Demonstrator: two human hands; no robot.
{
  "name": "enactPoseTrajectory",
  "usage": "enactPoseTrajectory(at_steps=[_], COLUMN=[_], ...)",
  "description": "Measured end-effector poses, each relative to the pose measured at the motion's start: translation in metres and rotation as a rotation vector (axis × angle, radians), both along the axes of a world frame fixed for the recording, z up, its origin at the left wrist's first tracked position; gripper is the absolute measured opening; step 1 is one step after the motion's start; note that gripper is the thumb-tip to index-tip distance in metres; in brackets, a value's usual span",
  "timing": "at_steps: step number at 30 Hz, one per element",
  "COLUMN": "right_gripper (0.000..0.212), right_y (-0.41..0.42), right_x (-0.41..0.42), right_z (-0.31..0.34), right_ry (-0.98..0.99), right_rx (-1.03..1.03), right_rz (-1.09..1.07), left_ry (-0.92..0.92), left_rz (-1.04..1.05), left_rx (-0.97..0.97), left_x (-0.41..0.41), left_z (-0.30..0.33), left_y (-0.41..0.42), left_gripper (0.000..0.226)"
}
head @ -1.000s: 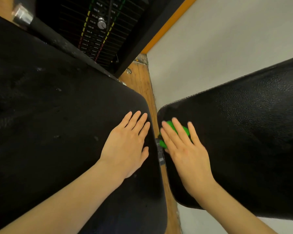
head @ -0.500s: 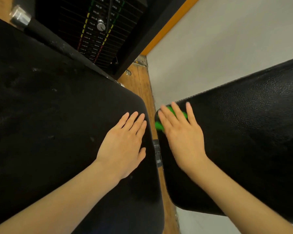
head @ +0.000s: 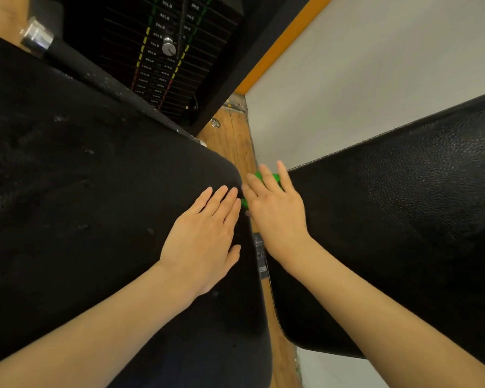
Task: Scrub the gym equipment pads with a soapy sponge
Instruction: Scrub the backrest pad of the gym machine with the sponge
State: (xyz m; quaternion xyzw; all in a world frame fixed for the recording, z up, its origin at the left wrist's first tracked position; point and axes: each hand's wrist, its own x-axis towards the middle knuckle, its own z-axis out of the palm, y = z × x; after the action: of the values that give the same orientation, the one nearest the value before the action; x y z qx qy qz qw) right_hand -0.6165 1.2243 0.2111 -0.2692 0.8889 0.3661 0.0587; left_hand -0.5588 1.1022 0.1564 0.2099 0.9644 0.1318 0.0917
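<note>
Two black padded gym pads fill the view: a left pad [head: 81,205] and a right pad [head: 389,219], with a narrow gap between them. My left hand [head: 205,242] rests flat on the left pad near its right edge, fingers straight. My right hand [head: 275,211] presses a green sponge [head: 275,177] with straight fingers against the upper left corner of the right pad. Most of the sponge is hidden under my fingers; green shows above them and at the thumb side.
A weight stack [head: 163,51] with a selector pin stands at the top, beside a black bar with a chrome end [head: 37,37]. Wooden floor [head: 235,135] shows through the gap, a grey floor [head: 361,79] at the right, and a metal bracket [head: 261,256] between the pads.
My right hand has slid the sponge up and left along the right pad to its upper corner. My left hand has stayed on the left pad.
</note>
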Motion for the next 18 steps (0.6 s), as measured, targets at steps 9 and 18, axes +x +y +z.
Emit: enactPoseTrajectory(at_steps=[9, 18], right_gripper=[0.065, 0.065], right_y=[0.032, 0.046], right_x=[0.045, 0.076], right_z=[0.031, 0.056], right_ry=[-0.223, -0.097], right_rx=[0.011, -0.145], right_rz=[0.039, -0.034], left_ry=[0.007, 0.03], left_rz=[-0.019, -0.009], left_rx=[0.017, 0.176], left_x=[0.0, 0.008], left_z=[0.001, 0.017], left_y=[-0.002, -0.011], left_gripper=[0.07, 0.065])
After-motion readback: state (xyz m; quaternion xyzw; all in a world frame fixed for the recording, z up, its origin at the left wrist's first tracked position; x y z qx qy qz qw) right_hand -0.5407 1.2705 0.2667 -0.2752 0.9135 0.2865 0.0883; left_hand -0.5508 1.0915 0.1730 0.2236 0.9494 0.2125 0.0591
